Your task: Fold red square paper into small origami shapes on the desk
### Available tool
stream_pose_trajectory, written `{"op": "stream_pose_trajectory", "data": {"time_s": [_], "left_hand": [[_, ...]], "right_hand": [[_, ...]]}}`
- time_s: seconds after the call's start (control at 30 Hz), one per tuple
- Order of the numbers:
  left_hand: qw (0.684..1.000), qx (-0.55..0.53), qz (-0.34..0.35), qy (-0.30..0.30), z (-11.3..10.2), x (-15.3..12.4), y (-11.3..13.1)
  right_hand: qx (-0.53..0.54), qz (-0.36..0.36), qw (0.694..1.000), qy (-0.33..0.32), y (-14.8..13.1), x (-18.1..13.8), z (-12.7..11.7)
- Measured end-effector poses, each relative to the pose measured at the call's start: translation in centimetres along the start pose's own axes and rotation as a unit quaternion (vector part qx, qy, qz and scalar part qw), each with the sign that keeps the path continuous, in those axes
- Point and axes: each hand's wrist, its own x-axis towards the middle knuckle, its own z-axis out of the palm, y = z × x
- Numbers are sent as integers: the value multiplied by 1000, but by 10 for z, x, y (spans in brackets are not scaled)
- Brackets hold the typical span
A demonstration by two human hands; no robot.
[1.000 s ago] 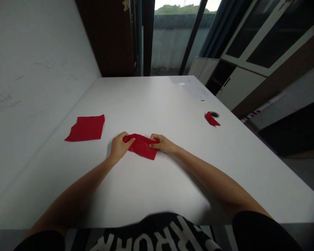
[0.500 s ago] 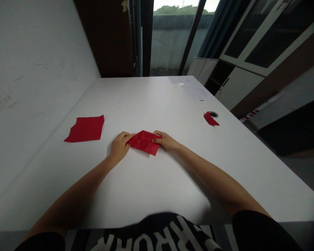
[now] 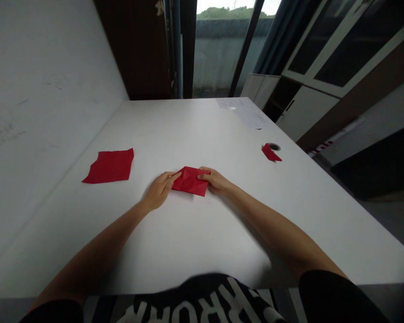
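Note:
A folded piece of red paper (image 3: 190, 181) is held between my two hands, just above the white table (image 3: 188, 242). My left hand (image 3: 160, 189) grips its left end, with a finger stretched over the top face. At the right end, my right hand (image 3: 214, 179) pinches the paper, thumb on top and the other fingers behind it. Creases run across the paper, and its upper edge rises to a low peak. The undersides of the paper and some fingertips are hidden.
A flat red sheet with uneven edges (image 3: 110, 166) lies on the left. On the right, a small folded red piece (image 3: 271, 152) rests beside a round cable hole (image 3: 274, 146). Faint printed sheets (image 3: 242, 112) lie at the far end. A white wall (image 3: 54, 89) borders the left side.
My left hand has shifted slightly right along the paper, its finger now stretched farther over the top. The paper has turned a little and looks more level.

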Motion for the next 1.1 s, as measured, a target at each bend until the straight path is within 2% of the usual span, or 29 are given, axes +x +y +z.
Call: {"op": "stream_pose_trajectory", "data": {"time_s": [0.17,0.3,0.37,0.43,0.53,0.67,0.77,0.9,0.97,1.1], "left_hand": [[993,-90,-66,48,3,2,-4],[977,-176,-120,10,10,-1,-10],[976,-176,-130,-8,11,-2,-11],[979,-150,-136,4,10,-3,-10],[992,-65,-99,46,4,-2,-4],[997,45,43,44,-5,0,4],[987,131,85,42,-8,2,2],[962,261,70,24,-12,3,-5],[952,302,54,7,-13,3,-9],[944,330,19,-7,-10,1,-19]], "right_hand": [[5,1,1000,-1,-1,-2,3],[-10,-36,999,-10,2,-2,6],[-36,-60,997,-27,5,-2,7],[-75,-79,993,-51,7,-2,8],[-138,-113,982,-65,9,-6,13],[-211,-208,954,-37,3,-16,23],[-254,-282,924,-44,-7,-23,28],[-309,-357,878,-81,-13,-24,26],[-383,-392,829,-106,-11,-20,22],[-567,-417,698,-130,0,-10,9]]}}
